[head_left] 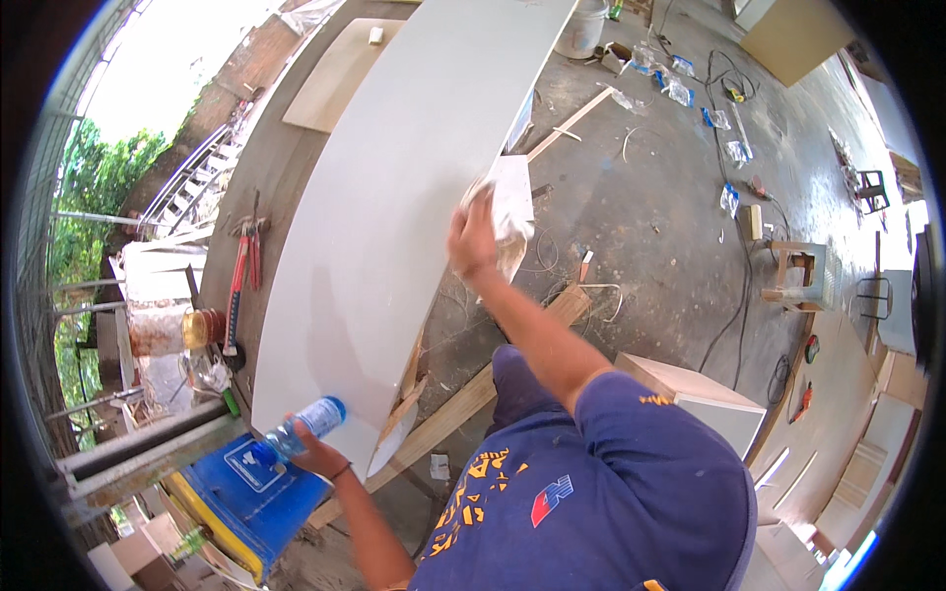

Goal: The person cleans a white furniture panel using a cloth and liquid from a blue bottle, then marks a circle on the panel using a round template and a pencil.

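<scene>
Head view: the left hand (317, 456) has its fingers (300, 431) wrapped around a clear bottle (311, 421) at the near edge of a white panel (394, 167); the right hand (473, 236) holds a whitish cloth (510, 229) at its right edge.

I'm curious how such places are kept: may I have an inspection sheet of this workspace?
Surface: long, pale panel, running out of view at the top.
Job's things: clear bottle; white cloth at the panel's edge.
Clutter: red-handled hammer left of the panel; plastic packets scattered on the floor.
Hands: left hand grips the bottle; right hand, slightly blurred, holds the cloth.
Cables: dark cable along the floor.
Surroundings: stool at right, greenery at left.
</scene>
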`<state>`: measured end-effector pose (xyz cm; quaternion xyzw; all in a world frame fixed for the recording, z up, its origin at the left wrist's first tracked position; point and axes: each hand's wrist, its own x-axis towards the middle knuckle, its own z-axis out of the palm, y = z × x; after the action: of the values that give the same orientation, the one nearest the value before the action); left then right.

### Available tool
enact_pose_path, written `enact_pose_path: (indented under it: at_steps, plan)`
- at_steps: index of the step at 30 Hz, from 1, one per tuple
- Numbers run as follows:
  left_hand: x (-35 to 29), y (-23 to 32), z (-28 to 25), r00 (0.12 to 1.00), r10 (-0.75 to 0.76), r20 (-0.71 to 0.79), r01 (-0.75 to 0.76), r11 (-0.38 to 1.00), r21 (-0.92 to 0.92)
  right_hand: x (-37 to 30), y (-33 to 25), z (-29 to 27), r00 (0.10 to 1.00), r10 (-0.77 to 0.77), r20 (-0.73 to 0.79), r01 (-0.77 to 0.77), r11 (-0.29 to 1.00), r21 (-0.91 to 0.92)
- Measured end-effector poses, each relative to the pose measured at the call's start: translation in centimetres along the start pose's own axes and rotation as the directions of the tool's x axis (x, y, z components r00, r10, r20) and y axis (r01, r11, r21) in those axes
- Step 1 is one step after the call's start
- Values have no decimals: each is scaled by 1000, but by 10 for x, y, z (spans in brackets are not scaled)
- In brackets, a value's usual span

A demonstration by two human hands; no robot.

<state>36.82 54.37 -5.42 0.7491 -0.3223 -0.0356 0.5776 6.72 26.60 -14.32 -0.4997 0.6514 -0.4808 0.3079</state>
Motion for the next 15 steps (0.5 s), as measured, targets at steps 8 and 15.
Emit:
enact_pose_path:
  at_steps: [8, 15]
  plan:
    - [-34, -34, 44, 952, -305, 21, 297, 938, 182, 134, 10, -34, 980, 119, -159, -99, 987, 125]
    - [-28, -74, 19, 942, -326, 83, 271, 881, 388, 31, 19, -2, 978, -106, -179, 82, 987, -138]
